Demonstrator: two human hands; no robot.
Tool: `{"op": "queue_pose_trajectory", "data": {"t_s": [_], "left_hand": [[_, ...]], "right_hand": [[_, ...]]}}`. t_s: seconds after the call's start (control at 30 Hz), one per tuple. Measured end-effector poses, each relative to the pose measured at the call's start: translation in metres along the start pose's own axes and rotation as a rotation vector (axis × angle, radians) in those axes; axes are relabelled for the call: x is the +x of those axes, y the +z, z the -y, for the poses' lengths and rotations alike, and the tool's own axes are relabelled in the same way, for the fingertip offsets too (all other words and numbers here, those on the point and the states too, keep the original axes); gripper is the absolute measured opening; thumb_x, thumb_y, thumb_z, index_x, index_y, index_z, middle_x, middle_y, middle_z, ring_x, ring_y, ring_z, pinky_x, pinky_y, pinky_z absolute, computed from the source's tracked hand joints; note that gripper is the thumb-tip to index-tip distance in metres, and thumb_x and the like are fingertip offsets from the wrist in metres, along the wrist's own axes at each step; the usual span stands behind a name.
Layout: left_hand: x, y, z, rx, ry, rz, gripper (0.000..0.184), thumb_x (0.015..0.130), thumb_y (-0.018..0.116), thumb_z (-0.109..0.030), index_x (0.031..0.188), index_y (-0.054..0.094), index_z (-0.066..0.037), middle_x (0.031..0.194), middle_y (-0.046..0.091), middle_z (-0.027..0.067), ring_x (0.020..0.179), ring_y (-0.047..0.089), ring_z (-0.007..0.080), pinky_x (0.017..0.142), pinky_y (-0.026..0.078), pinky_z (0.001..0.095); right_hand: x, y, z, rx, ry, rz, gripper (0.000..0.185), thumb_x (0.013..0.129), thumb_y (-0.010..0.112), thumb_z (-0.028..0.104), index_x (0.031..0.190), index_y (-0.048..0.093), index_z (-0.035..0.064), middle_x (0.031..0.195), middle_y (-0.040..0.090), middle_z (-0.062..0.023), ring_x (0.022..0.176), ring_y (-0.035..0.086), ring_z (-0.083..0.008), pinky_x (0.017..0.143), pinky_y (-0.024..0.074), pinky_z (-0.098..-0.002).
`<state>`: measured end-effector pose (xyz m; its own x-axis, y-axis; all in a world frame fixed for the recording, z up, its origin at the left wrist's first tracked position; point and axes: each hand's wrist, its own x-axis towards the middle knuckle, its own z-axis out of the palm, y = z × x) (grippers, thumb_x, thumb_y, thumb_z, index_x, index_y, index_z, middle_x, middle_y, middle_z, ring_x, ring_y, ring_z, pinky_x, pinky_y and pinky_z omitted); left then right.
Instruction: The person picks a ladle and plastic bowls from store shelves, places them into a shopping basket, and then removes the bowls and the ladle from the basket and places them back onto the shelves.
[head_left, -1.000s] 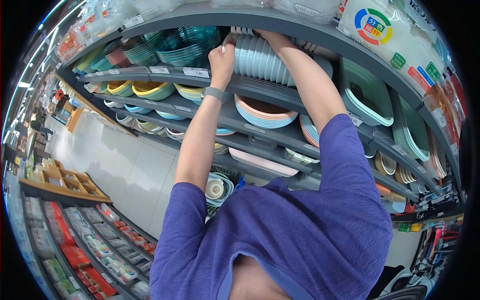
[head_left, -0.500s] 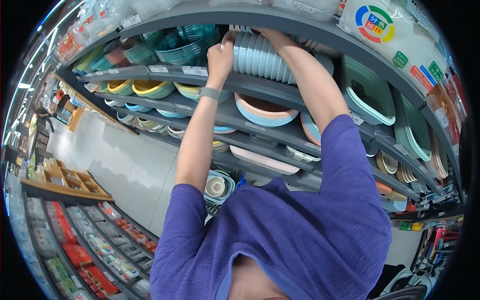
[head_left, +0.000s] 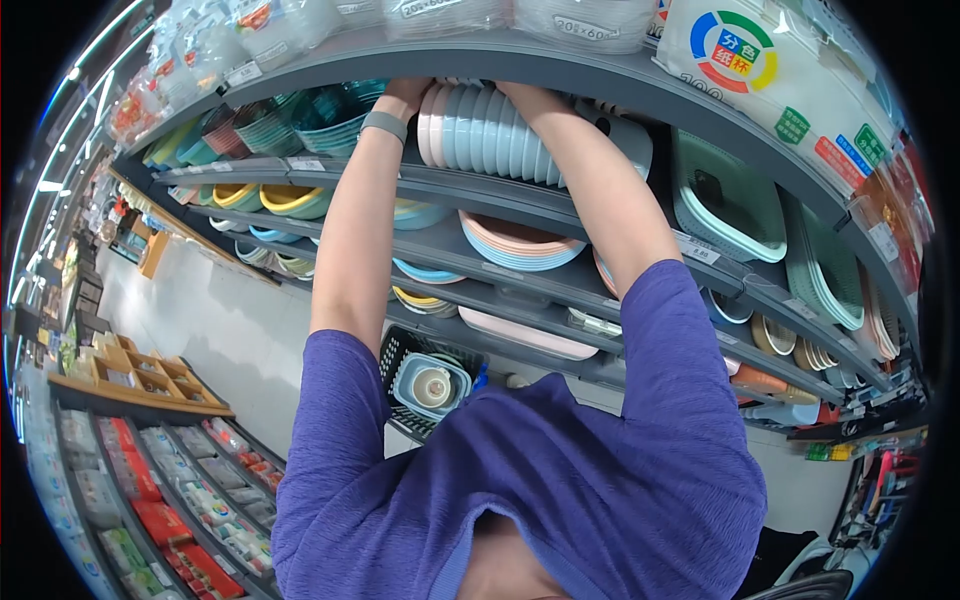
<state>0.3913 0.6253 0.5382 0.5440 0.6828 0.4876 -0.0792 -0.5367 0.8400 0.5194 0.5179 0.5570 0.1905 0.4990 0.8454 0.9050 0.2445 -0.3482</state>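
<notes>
On the upper shelf, a row of nested light-blue plastic basins (head_left: 490, 135) stands on edge, with pink basins (head_left: 431, 130) at its left end. My left hand (head_left: 408, 92), below a grey wristband, reaches in beside the pink end. Its fingers are hidden under the shelf above, so I cannot see what they touch. At the top of the blue row is my right hand (head_left: 520, 92), its fingers also out of sight behind the shelf edge. Left of my left hand sit teal see-through basins (head_left: 335, 122).
The overhanging shelf edge (head_left: 450, 58) carries bagged cups. Green baskets (head_left: 730, 205) stand to the right. Lower shelves hold more basins (head_left: 520, 240). A black shopping basket (head_left: 400, 372) containing a blue basin and a pale bowl is on the floor. Another display rack (head_left: 150, 470) is behind left.
My left hand has moved left and deeper under the upper shelf, and the row's pink end now shows. My right hand stays at the row's top. More of the shopping basket is visible.
</notes>
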Motion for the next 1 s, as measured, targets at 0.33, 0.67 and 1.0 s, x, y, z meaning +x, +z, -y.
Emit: {"op": "queue_pose_trajectory", "data": {"t_s": [0.33,0.67,1.0], "left_hand": [[0.006,0.009,0.002,0.162,0.069,0.026,0.014,0.091,0.060,-0.014,0.096,0.070,-0.005,0.096,0.068,0.0207,0.087,0.064,0.0361,0.078,0.052,0.0390],[0.006,0.004,-0.003,0.348,0.164,0.018,0.015,0.091,0.060,-0.015,0.096,0.069,-0.004,0.096,0.068,0.0210,0.087,0.064,0.0361,0.078,0.052,0.0393],[0.009,0.004,-0.005,0.521,0.276,-0.002,0.016,0.091,0.060,-0.016,0.096,0.069,-0.004,0.096,0.068,0.0212,0.087,0.064,0.0362,0.077,0.052,0.0395]], "right_hand": [[-0.007,0.011,-0.012,0.009,0.028,0.001,0.040,0.091,0.059,0.035,0.117,0.064,0.0055,0.116,0.065,-0.0190,0.112,0.059,-0.0349,0.095,0.0461,-0.0425],[0.006,0.026,-0.017,0.046,0.014,-0.011,0.039,0.092,0.058,0.035,0.117,0.064,0.0057,0.116,0.065,-0.0187,0.111,0.059,-0.0347,0.095,0.0462,-0.0425],[0.007,0.020,-0.012,0.066,-0.022,-0.026,0.038,0.092,0.058,0.035,0.116,0.064,0.0058,0.115,0.065,-0.0185,0.111,0.059,-0.0345,0.095,0.0462,-0.0425]]}}
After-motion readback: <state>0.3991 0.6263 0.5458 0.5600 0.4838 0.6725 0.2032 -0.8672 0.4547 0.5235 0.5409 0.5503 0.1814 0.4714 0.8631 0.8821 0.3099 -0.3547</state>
